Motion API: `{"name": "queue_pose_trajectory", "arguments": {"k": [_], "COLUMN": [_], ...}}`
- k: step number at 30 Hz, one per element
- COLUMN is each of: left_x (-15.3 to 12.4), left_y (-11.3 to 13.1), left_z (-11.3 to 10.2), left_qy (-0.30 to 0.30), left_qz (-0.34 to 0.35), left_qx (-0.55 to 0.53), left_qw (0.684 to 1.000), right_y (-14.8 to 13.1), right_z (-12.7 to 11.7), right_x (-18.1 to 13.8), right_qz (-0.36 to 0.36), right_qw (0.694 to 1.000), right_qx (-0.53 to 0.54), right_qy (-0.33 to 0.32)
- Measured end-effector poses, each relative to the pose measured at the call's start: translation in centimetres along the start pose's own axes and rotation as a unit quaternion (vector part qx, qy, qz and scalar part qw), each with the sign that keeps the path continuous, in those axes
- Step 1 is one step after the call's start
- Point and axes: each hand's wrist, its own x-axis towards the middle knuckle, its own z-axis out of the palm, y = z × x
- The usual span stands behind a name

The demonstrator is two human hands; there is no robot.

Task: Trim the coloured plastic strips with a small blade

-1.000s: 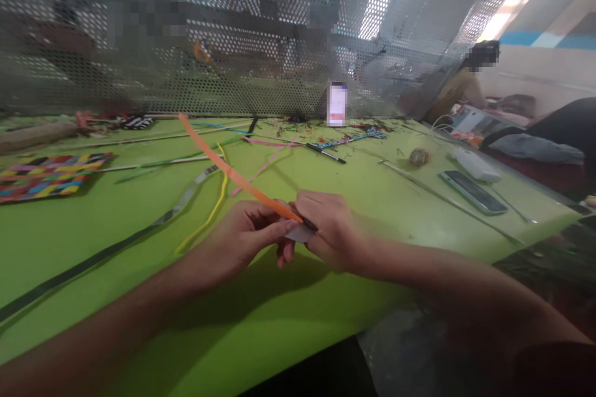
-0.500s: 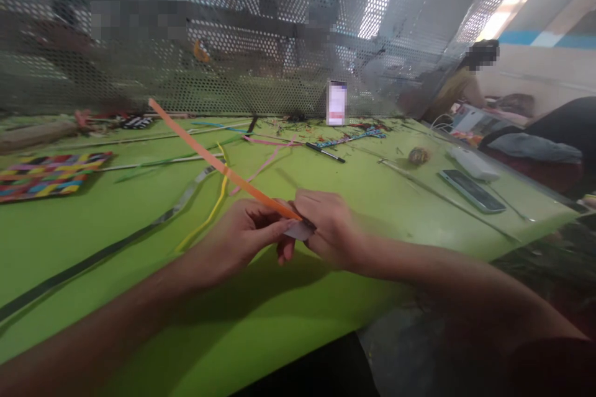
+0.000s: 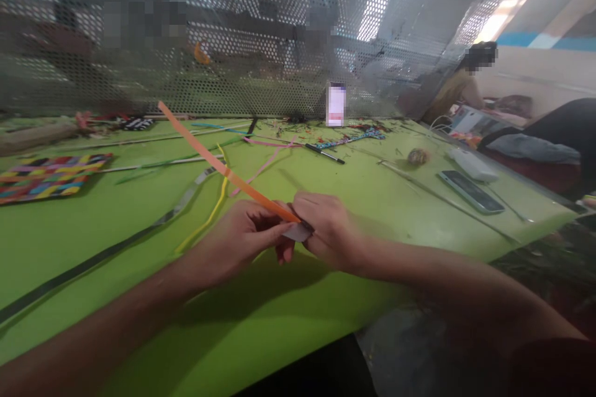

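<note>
Strip of orange (image 3: 212, 158) slants up from between both hands, above green table (image 3: 386, 198).
Left hand (image 3: 246, 232) pinches its lower end, thumb against fingers, beside a pale flap (image 3: 298, 233); right hand (image 3: 333, 229) curls at same end, can't tell what it grips. Yellow strip (image 3: 213, 211) and dark strip (image 3: 102, 255) lie left, pen (image 3: 325, 154) beyond, phone (image 3: 470, 191) right, woven mat (image 3: 56, 177) far left.

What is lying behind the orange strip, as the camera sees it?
Behind the orange strip, the yellow strip, thin pale pieces and the green table show on either side. Their parts directly behind it are covered.
</note>
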Motion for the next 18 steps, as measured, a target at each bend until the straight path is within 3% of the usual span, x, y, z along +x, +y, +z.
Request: {"name": "queue_pose_trajectory", "arguments": {"k": [18], "left_x": [0.01], "left_y": [0.17], "left_z": [0.02], "left_qy": [-0.003], "left_qz": [0.003], "left_qx": [0.038], "left_qw": [0.999], "right_y": [0.18], "right_z": [0.33], "right_x": [-0.03], "right_qz": [-0.004], "right_qw": [1.000], "right_qx": [0.005], "right_qy": [0.006]}}
